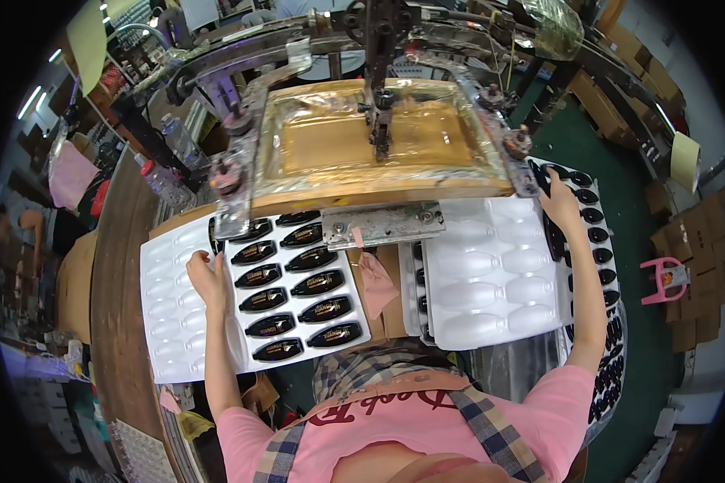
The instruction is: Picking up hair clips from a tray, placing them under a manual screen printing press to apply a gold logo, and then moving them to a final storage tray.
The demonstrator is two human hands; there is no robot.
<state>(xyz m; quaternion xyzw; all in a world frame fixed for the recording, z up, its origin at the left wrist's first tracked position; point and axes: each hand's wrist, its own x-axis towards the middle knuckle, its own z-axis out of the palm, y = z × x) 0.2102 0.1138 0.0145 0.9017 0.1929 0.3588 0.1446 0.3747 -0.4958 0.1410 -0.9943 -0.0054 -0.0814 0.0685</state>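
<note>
My left hand (208, 279) is closed at the tip of a glossy black bottle-shaped piece (215, 233), seen narrow side on, over the white moulded tray (177, 314) on the left. To its right, printed pieces of the same kind (317, 283) lie in two rows, gold marks facing up. My right hand (559, 203) reaches to the far right, its fingers curled on a black piece (541, 175) by a tray of dark pieces (592, 216). The frame's corner partly covers that spot. An empty white tray (491, 278) lies between that hand and my body.
A screen-printing frame (362, 189) with amber mesh hangs ahead on metal arms. Beneath it sits a metal plate (383, 226), with a pink cloth (376, 286) in front. Bottles (163, 183) stand at the left; a pink stool (664, 280) and cardboard boxes (705, 270) are at the right.
</note>
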